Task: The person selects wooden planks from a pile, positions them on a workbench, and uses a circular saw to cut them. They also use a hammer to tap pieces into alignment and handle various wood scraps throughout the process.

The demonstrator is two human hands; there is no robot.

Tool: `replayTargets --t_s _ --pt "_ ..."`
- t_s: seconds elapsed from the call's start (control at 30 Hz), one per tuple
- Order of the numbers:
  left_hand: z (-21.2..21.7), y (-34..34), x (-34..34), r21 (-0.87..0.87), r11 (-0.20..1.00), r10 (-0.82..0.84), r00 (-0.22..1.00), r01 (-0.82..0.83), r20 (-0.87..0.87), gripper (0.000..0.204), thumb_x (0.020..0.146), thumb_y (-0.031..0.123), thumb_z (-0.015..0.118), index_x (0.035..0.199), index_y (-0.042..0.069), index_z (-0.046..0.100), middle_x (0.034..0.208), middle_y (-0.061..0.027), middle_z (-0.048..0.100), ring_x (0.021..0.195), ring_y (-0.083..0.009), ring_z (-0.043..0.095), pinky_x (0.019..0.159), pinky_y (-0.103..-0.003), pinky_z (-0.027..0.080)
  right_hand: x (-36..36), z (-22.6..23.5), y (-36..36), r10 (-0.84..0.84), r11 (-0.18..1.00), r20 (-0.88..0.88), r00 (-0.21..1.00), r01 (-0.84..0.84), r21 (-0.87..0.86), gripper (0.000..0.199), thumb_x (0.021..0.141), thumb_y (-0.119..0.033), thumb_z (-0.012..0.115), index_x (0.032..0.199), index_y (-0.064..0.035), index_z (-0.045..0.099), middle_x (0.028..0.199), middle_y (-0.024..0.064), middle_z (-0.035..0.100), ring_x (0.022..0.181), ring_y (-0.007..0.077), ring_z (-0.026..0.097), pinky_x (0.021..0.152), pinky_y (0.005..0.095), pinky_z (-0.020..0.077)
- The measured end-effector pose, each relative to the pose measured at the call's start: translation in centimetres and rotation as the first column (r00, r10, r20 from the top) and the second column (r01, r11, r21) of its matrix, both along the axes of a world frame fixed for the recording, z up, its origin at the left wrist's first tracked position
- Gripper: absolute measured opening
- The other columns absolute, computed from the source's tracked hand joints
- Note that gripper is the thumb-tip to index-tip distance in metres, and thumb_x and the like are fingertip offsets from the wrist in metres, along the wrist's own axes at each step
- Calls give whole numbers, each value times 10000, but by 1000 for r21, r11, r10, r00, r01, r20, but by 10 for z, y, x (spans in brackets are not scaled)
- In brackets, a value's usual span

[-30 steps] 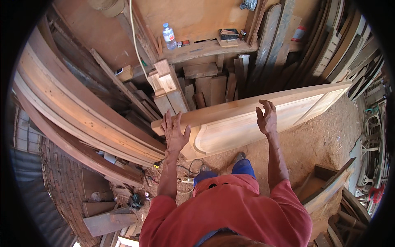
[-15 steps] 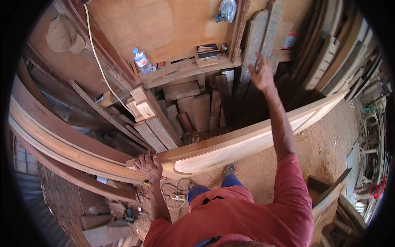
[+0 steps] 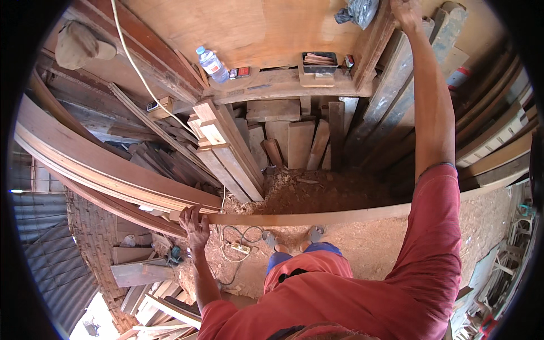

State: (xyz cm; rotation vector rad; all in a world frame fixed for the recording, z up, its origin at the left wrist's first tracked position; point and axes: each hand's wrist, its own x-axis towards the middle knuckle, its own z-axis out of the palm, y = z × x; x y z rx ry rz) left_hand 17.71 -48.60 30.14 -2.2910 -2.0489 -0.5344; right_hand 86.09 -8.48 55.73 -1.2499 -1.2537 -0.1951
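A long pale wooden board [image 3: 317,217] stands on edge in front of me, running from my left side toward the far right. My left hand [image 3: 194,225] grips its left end, fingers bent over the top edge. Beside that hand lie long curved-looking planks [image 3: 113,167], stacked at the left. My right arm is stretched up and forward, and my right hand [image 3: 407,14] is at the top edge of the view, by an upright wooden post [image 3: 377,42]. The frame cuts off its fingers, so what it touches is hidden. A grey plastic bag [image 3: 358,12] hangs just left of it.
A wooden ledge [image 3: 277,85] carries a water bottle [image 3: 212,65], a small box and a black tray [image 3: 319,61]. Short boards [image 3: 300,144] lean below it. Upright timbers [image 3: 396,85] stand at the right. A cable with a power strip [image 3: 240,248] lies on the floor near my feet.
My right hand has moved up and farther forward, to the upright post. The board has tipped more upright, so its broad face no longer shows. My left hand stays at its end.
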Motion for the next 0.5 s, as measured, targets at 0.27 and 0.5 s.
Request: replayTargets --t_s 0.27,0.5 --pt "32 128 106 -309 941 -60 965 140 255 305 851 125 777 1146 63 732 1033 -138 707 968 -330 677 870 -436 544 4 -38 48 -220 958 -20 975 220 184 611 949 -480 682 1291 20 600 1123 299 682 1059 457 664 908 491 520" --pt "-40 306 394 61 772 -631 751 633 197 101 869 142 736 955 93 751 904 -113 670 904 -311 681 742 -436 565 9 -30 51 -210 949 38 977 195 247 587 919 -453 717 1207 43 588 1109 312 632 1075 483 608 952 514 470"
